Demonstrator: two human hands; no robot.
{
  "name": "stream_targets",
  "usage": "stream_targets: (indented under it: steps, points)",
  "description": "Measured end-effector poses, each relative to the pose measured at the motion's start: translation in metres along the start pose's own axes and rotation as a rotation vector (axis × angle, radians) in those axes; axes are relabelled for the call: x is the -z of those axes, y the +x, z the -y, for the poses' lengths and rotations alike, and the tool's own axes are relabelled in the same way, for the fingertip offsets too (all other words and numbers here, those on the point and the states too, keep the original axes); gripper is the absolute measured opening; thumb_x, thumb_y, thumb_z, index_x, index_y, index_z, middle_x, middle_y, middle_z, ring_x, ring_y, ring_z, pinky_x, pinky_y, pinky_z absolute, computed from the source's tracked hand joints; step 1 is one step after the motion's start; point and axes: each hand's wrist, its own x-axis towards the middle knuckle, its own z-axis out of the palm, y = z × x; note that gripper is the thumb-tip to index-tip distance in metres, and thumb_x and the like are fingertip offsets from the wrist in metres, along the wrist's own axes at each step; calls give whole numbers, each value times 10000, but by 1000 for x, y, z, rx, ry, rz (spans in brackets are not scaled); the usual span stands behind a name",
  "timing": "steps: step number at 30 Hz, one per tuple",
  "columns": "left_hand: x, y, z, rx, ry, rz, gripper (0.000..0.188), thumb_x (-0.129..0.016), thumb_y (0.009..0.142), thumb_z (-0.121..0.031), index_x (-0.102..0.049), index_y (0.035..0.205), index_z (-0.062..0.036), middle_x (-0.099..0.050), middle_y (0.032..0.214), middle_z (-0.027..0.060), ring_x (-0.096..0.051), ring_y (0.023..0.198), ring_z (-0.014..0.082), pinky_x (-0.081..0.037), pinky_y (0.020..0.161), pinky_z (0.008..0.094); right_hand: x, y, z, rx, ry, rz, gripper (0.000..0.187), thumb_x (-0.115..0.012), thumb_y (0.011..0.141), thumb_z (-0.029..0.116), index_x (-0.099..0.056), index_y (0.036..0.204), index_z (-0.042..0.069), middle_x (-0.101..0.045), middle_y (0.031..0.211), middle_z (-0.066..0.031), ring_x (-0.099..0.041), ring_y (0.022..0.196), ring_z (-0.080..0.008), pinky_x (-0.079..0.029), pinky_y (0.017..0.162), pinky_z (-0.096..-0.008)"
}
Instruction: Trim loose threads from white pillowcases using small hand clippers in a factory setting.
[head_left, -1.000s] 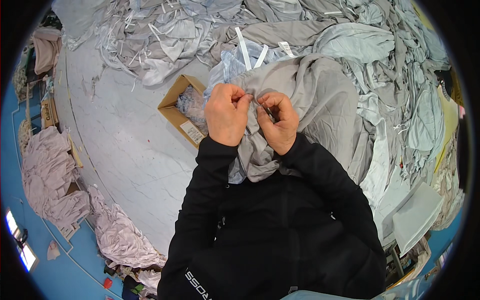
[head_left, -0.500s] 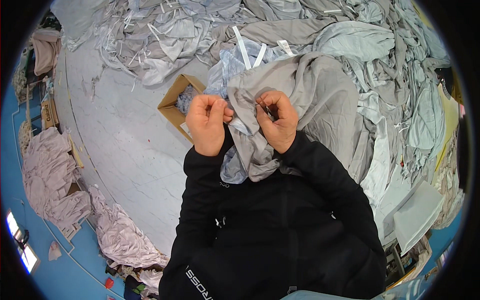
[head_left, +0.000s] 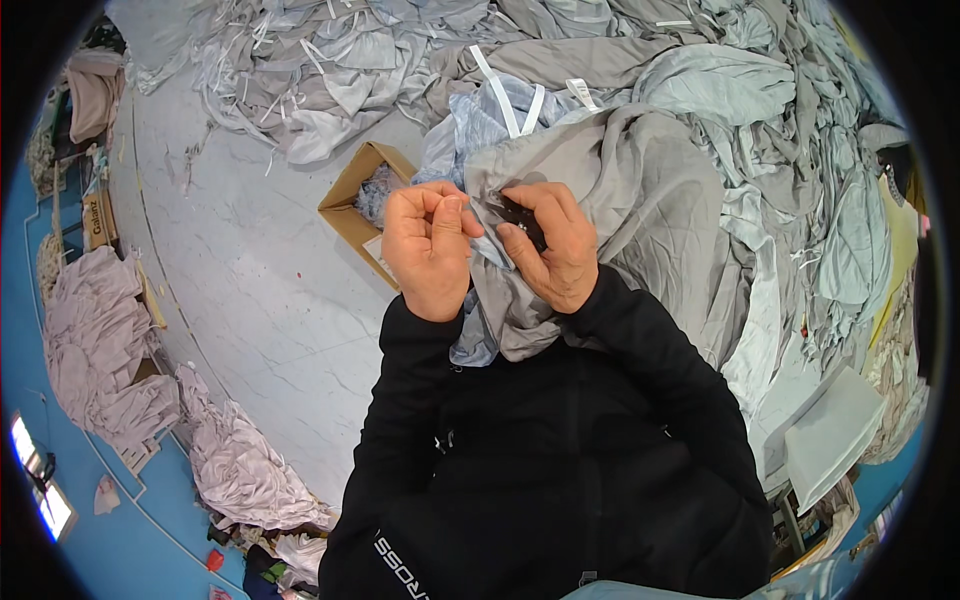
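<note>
My left hand [head_left: 430, 248] is closed, thumb against curled fingers, beside the left edge of a grey cloth [head_left: 650, 190]. What it pinches, if anything, is too small to make out. My right hand [head_left: 560, 245] lies over the same cloth, curled round a small dark tool [head_left: 524, 222] mostly hidden in the palm; its thumb and forefinger are apart at the tips. The grey cloth spreads to the right and hangs down in front of me. Pale blue fabric [head_left: 445, 150] shows at its left, with white straps [head_left: 497, 90] beyond.
An open cardboard box [head_left: 345, 222] holding bluish scraps stands left of my left hand on the marbled table [head_left: 250, 290]. Grey and pale blue cloth heaps [head_left: 715, 85] cover the far and right sides. Pinkish cloth piles [head_left: 100, 340] lie at the far left.
My left hand has moved slightly right and down, closer to my right hand. The right thumb and forefinger have spread and the dark tool has shifted deeper into the palm.
</note>
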Motion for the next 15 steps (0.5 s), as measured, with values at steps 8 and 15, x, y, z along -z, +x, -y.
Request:
stream_targets:
  steps: [8,15]
  points:
    - [-6,-6,2,-29,-44,19,77,-516,986,4,-465,931,-12,-604,932,123,-540,599,69,-410,491,182,-8,-4,-1,-23,-7,-103,324,-755,792,23,-659,1102,15,-617,971,-115,-617,724,-192,-491,628,-277]
    - [-4,-11,11,-24,-69,36,94,-546,973,-6,-461,934,-13,-605,958,117,-559,598,63,-415,476,174,-11,-4,0,-51,32,-139,314,-760,779,-10,-668,1079,8,-622,928,-92,-580,664,-137,-460,586,-248]
